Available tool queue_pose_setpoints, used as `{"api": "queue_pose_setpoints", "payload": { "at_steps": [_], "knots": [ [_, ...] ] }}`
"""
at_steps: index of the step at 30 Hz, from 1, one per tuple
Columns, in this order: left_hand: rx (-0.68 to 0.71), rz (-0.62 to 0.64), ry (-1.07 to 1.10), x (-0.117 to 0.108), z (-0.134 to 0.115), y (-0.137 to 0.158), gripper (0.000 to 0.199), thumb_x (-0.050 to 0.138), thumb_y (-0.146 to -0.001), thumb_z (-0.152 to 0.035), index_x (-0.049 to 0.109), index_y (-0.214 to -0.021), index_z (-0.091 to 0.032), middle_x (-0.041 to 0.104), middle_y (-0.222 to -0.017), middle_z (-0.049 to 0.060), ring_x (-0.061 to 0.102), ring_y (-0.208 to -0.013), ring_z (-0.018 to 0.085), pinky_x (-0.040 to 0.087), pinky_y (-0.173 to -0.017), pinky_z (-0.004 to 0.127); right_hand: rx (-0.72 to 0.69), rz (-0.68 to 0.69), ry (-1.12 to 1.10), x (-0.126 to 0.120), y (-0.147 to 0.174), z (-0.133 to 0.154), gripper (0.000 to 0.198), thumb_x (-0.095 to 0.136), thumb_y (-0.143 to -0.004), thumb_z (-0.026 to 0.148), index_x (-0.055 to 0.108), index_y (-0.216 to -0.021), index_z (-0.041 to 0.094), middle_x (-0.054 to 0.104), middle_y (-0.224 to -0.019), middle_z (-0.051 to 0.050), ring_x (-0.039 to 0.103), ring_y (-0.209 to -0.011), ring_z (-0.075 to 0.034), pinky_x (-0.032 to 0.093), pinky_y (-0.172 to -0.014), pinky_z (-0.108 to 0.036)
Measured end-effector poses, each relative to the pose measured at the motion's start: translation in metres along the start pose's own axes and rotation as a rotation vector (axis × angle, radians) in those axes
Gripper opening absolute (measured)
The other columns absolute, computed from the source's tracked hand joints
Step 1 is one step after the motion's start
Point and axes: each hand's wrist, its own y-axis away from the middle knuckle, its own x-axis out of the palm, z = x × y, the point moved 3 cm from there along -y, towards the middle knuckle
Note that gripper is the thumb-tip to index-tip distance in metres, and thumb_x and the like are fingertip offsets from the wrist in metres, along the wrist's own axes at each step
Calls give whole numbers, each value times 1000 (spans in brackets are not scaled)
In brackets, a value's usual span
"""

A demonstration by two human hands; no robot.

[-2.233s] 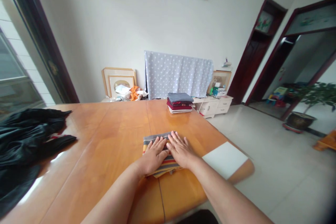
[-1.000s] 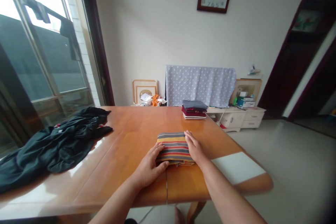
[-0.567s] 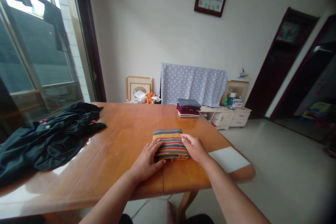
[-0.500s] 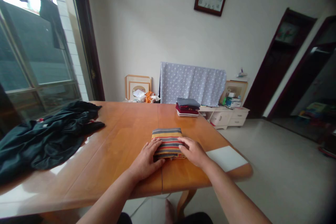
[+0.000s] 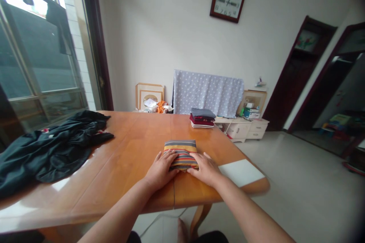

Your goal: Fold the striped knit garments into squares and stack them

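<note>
A folded striped garment (image 5: 182, 154), in yellow, grey and red, lies near the front edge of the wooden table. My left hand (image 5: 162, 169) holds its left side, fingers over the top and thumb at the near edge. On the opposite side, my right hand (image 5: 205, 169) grips the garment in the same way, with its thumb at the near right corner. Both thumbs hide part of the front edge. Farther back stands a neat stack of folded clothes (image 5: 202, 118), grey on top with dark red and striped layers beneath.
The wooden table (image 5: 128, 171) carries a rumpled heap of dark clothing (image 5: 54, 148) on the left. A white sheet (image 5: 242, 172) lies at its right corner. Beyond are a dotted cloth cover (image 5: 208, 93), a white cabinet (image 5: 248, 130) and picture frames (image 5: 149, 95).
My right hand has moved down toward the garment's near right corner, its thumb now at the front edge. My left fingers have slid slightly inward over the garment. The view has shifted slightly.
</note>
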Motion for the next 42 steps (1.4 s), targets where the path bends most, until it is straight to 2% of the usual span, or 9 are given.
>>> {"api": "queue_pose_setpoints", "payload": {
  "at_steps": [5,8,11,15,20,26,33,38,42],
  "knots": [
    [46,-18,-74,-10,-10,-14,29,59,-92,-36,65,-118,-25,69,-124,7,58,-120,26,34,-112,44,11,-63,50,3,-3,3,39,61,-90,40,60,-126,25,70,-123,-5,63,-112,-24,25,-117,-46],
    [24,-6,-132,-12,-13,-19,17,55,-93,-33,65,-104,-24,69,-114,7,61,-107,24,44,-98,39,36,-76,81,3,-6,5,31,57,-92,40,63,-120,26,72,-117,-4,65,-107,-23,28,-114,-45],
    [22,-5,-180,-12,-14,-21,13,52,-93,-27,62,-101,-24,67,-112,8,60,-103,23,46,-91,36,71,-72,133,1,-9,8,27,58,-90,38,64,-114,27,74,-110,-4,66,-103,-24,35,-107,-42],
    [71,-25,-283,-9,-17,-22,13,50,-93,-23,60,-101,-22,63,-111,9,56,-105,25,45,-93,38,64,-97,202,4,-11,14,26,64,-84,31,62,-110,25,73,-107,-5,65,-102,-24,35,-108,-41],
    [92,5,-344,-3,-16,-20,15,48,-95,-25,60,-103,-21,61,-108,10,55,-105,26,46,-94,41,53,-133,270,14,-9,15,30,67,-80,24,61,-109,22,71,-106,-9,64,-103,-26,43,-101,-38],
    [140,28,-279,-6,-6,-7,21,50,-92,-19,59,-110,-24,60,-113,8,54,-108,23,45,-99,39,-35,-129,133,15,3,4,39,55,-85,17,60,-123,25,70,-123,-4,62,-113,-23,30,-118,-42],
    [138,53,-246,-15,-11,-1,17,50,-88,-16,60,-100,-25,61,-113,6,54,-110,24,43,-101,39,-75,15,56,14,11,-9,65,45,-84,9,46,-148,22,50,-151,-6,45,-140,-19,27,-120,-42],
    [110,64,-236,-17,-13,-2,15,53,-86,-19,60,-98,-24,62,-116,7,55,-111,26,42,-94,40,-7,63,31,5,13,0,65,56,-87,27,43,-150,24,49,-152,-8,44,-141,-24,25,-120,-45],
    [73,38,-211,-14,-11,-4,11,53,-87,-20,58,-95,-24,63,-110,7,57,-106,24,42,-91,37,49,32,42,1,11,12,68,65,-84,48,47,-145,24,56,-146,-10,52,-132,-28,23,-119,-50]
  ]
}}
